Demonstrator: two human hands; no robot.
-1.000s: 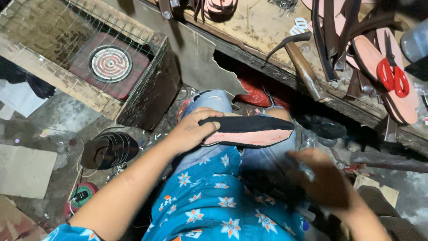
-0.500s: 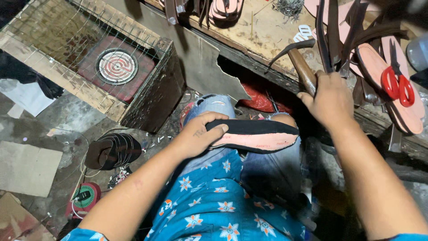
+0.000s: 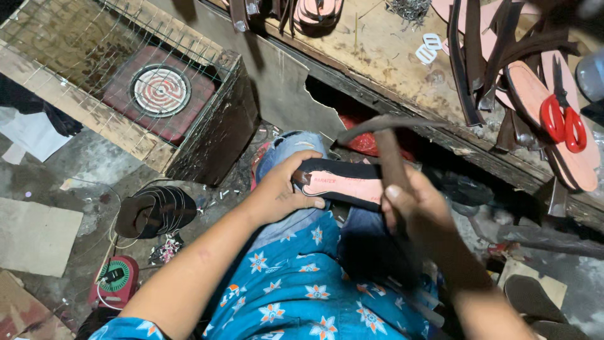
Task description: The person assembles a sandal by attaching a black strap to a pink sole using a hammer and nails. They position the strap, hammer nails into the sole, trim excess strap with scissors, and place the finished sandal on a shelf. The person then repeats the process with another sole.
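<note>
A pink sandal sole with a black edge [image 3: 343,184] lies across my knee. My left hand [image 3: 286,192] presses down on its left end and holds it steady. My right hand [image 3: 418,204] is closed around the wooden handle of a hammer [image 3: 389,148], whose dark metal head arcs just above the sole. The handle hides the sole's right end.
A worn workbench [image 3: 384,50] runs along the top with sandal soles, dark straps [image 3: 469,56] and red-handled scissors [image 3: 563,123]. At left stands a wire-mesh wooden crate [image 3: 126,82] holding a round electric hotplate. A stack of dark soles [image 3: 154,211] lies on the floor.
My right hand reached up to the workbench, took the hammer, and has brought it down over the sole. My left hand stayed on the sole.
</note>
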